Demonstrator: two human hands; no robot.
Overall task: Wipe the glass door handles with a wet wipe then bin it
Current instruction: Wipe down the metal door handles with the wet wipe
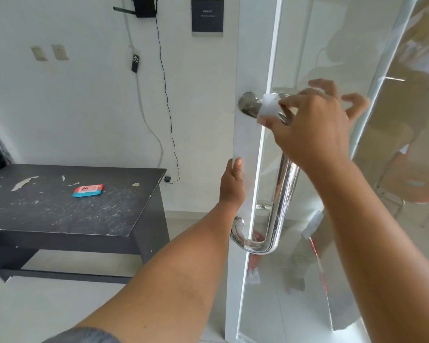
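Note:
A chrome tube handle [281,194] runs down the edge of the glass door [307,243], curving at top and bottom. My right hand [310,125] presses a white wet wipe [268,108] around the handle's top bend, with thumb and forefinger pinching it and the other fingers spread. My left hand [232,184] grips the door's white edge just left of the handle, fingers hidden behind the edge.
A scuffed black table [60,206] stands at left with a blue-and-pink wet wipe pack [87,190] on it. Cables, a remote and a dark wall plaque [207,16] hang on the white wall. A red mesh bin [256,237] shows through the glass near the floor.

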